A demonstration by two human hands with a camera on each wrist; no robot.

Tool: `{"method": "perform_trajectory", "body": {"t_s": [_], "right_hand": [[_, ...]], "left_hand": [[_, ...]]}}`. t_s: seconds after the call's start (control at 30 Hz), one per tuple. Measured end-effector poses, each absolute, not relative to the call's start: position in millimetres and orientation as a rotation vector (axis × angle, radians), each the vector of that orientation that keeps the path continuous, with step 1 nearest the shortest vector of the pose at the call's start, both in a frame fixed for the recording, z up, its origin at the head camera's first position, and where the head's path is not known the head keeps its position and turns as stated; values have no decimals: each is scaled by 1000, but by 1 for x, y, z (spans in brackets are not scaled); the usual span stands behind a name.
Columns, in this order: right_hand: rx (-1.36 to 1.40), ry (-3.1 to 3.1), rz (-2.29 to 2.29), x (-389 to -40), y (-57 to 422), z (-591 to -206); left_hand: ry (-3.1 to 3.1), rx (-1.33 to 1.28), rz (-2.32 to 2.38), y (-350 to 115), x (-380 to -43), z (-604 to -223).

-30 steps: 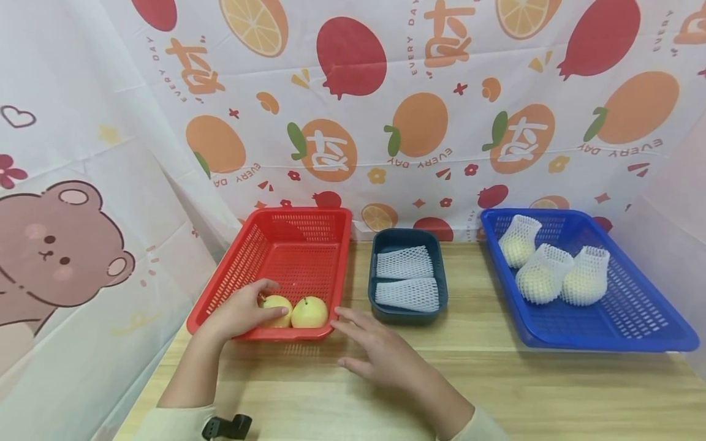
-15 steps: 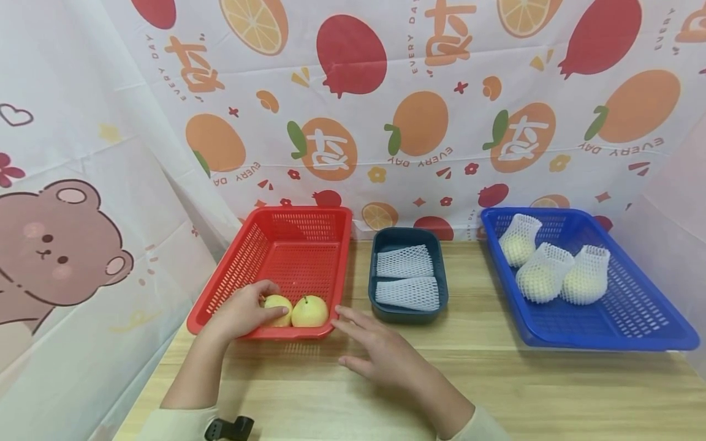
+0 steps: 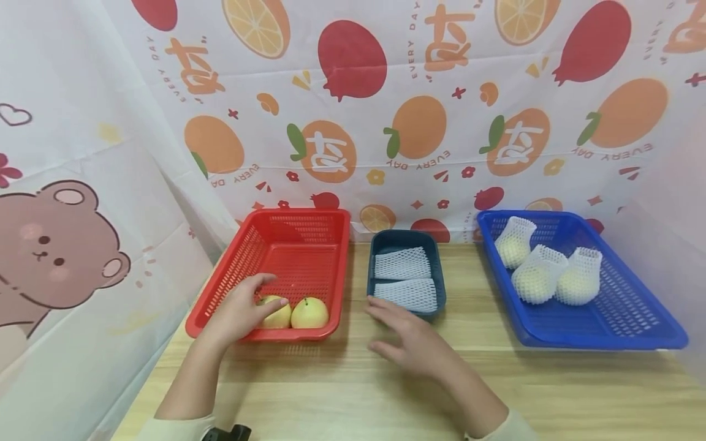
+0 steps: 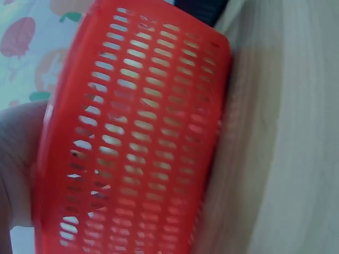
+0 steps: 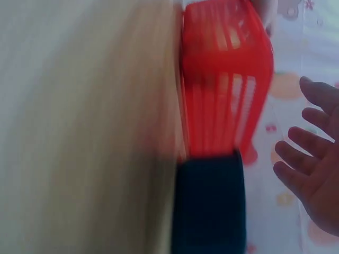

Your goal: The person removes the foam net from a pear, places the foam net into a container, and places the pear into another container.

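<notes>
In the head view, two yellow pears sit at the near end of a red basket. Over the left pear my left hand is held with thumb and fingers spread; whether it touches the pear I cannot tell. Beside it lies the right pear. My right hand, fingers extended and holding nothing, is at the near edge of a dark teal box with two white foam nets. The left wrist view has the basket's slotted wall hiding the pears. Spread fingers of the right hand show in the right wrist view.
A blue basket at the right holds three pears in foam nets. All containers stand on a wooden table. Behind them hangs a fruit-print cloth, and a bear-print cloth hangs at the left.
My right hand has moved right, from the red basket's corner to the teal box. The left hand has lifted slightly, its thumb rising on the left pear. The head view has shifted slightly.
</notes>
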State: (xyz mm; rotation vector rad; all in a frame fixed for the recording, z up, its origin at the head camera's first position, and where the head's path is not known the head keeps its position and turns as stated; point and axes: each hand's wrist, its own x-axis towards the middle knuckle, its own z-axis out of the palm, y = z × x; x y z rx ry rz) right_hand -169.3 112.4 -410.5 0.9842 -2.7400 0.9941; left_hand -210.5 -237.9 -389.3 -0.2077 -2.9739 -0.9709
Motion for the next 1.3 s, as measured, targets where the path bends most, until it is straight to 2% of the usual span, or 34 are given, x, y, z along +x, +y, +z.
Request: {"method": "perform_trajectory", "body": {"t_s": [0.13,0.4,0.63,0.9,1.1,1.3], "right_hand": [[872,-2680,948,-173,151,-402],[564,-2580,872,-182,241,-393],[189,-2365,926,-197,308,-400],[-227,-2477,1105,-211,340,-408],[-380,-2485,1142,-222,352,-408],[-416,-2652,1201,-235,365,-407]], "left_hand": [[-2931,-260,-994,-216,-209,-377],[-2807,-448,-831,-145,-201,-349],[-2655,-789,-746,-83,-194,-348],[-2618,-1218,-658,7,-189,-371],[-2730,-1384,-620,74,-201,-383],[-2720,-1504,-339,128,-203,-399]]}}
